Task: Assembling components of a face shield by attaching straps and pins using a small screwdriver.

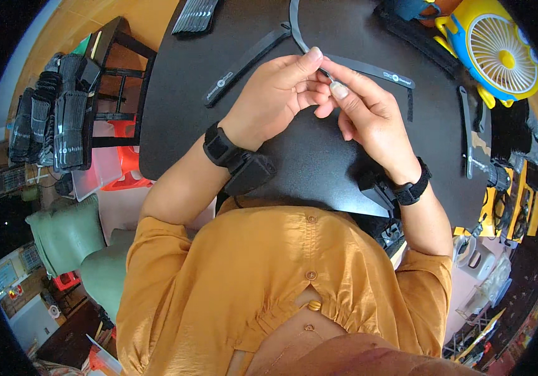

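Above the dark table, my left hand and my right hand meet fingertip to fingertip. Both pinch the lower end of a narrow grey strap, whose length runs up past the far table edge. A small pale or shiny bit at the strap's end shows between the right thumb and fingers, too small to name. Left of my hands lies a black strap with a printed mark. Another such strap lies partly behind my right hand.
A bundle of straps lies at the table's far left. A yellow and blue fan stands far right, with another strap nearer me. Stacked dark straps sit on a stand at left, above a green cushioned seat.
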Demonstrator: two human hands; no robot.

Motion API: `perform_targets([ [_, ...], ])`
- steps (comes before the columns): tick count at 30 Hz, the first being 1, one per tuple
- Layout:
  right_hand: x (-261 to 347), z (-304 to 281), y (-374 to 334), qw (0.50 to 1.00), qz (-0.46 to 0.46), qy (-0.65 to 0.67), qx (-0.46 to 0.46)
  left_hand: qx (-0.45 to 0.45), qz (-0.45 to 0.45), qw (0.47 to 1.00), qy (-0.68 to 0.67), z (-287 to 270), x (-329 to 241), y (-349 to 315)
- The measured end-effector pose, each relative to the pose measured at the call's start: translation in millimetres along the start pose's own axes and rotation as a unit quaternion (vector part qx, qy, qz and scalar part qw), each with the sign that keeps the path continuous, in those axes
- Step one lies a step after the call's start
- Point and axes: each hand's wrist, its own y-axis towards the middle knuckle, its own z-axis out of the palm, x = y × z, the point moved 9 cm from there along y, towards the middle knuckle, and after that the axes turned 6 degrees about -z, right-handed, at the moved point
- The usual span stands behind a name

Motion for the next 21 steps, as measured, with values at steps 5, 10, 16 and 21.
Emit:
perform_targets([
  [5,0.6,3.1,0.9,0.998,0.014,0.060,0.019,-0.041,0.020,0.999,-0.004,-9.3,-0.3,0.2],
  [10,0.9,4.7,0.3,0.993,0.032,0.107,0.020,-0.059,0.035,0.998,-0.014,-13.5,-2.5,0.1],
  [16,-3.2,3.6,0.4,0.992,0.037,0.118,0.016,-0.012,0.059,0.998,0.011,-12.7,-6.4,2.0],
  [21,-4.6,8.7,-0.5,0.985,0.050,0.159,0.050,0.007,0.066,0.998,0.012,-4.0,-9.8,3.3],
])
